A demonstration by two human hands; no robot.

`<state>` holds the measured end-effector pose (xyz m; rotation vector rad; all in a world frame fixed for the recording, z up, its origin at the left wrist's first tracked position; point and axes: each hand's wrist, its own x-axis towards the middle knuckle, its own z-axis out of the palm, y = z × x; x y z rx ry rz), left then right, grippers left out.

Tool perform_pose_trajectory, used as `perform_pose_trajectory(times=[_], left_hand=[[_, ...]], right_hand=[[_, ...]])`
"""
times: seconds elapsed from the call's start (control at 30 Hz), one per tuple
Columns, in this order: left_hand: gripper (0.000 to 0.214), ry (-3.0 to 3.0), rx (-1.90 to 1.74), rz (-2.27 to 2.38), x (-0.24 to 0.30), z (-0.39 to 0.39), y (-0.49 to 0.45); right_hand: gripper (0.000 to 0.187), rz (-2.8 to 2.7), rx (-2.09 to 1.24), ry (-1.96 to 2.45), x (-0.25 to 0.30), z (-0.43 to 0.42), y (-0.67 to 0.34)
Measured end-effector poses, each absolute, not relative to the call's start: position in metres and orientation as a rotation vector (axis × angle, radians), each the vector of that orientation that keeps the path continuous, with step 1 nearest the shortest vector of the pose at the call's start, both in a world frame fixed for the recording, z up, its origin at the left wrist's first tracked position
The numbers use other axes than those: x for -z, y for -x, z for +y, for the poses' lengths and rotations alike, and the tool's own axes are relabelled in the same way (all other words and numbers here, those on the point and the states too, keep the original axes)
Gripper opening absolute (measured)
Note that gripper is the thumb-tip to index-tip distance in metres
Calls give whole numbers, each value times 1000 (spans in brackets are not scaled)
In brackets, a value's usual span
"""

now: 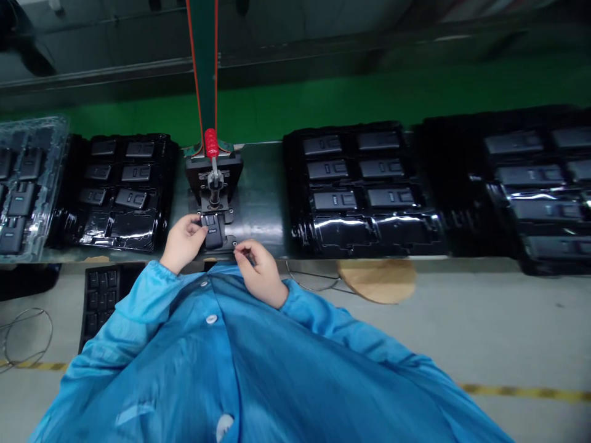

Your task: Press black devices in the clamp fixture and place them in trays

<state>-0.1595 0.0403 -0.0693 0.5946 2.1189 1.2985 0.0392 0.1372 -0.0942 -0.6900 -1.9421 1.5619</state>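
Note:
A small black plastic device (pixel 213 236) with pale lettering sits at the foot of a black clamping fixture (pixel 214 169). The fixture's toggle clamp has a red handle (pixel 211 143) that stands upright. At the device's left edge, my left hand (pixel 183 242) has thumb and fingers closed on it. My right hand (pixel 259 271) is just right of the fixture's base plate (pixel 229 245), with thumb and fingertips pinched together. Whatever may be between those right fingertips is too small to make out.
Black trays (pixel 298 209) with similar devices lie to the right, another black tray (pixel 159 215) to the left. A clear tray (pixel 50 184) holds more at the far left. Below the bench edge are a round wooden stool (pixel 378 280) and a dark tray (pixel 85 320).

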Motion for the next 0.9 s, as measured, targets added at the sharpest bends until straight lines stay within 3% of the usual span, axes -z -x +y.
perform_pose_trajectory(times=[0.13,0.3,0.63,0.9], left_hand=[[48,-477,-1449,1946,55,20,147],[48,-424,-1516,1819,40,1,127],[48,-406,-1542,1761,35,-9,107],[46,-533,-1474,1766,34,-6,100]], right_hand=[[13,-1824,-1766,730,93,133,-33],[36,-1606,-2090,707,86,139,-11],[29,-1549,-2274,664,75,139,-10],[37,-1303,-2435,635,71,147,-26]])
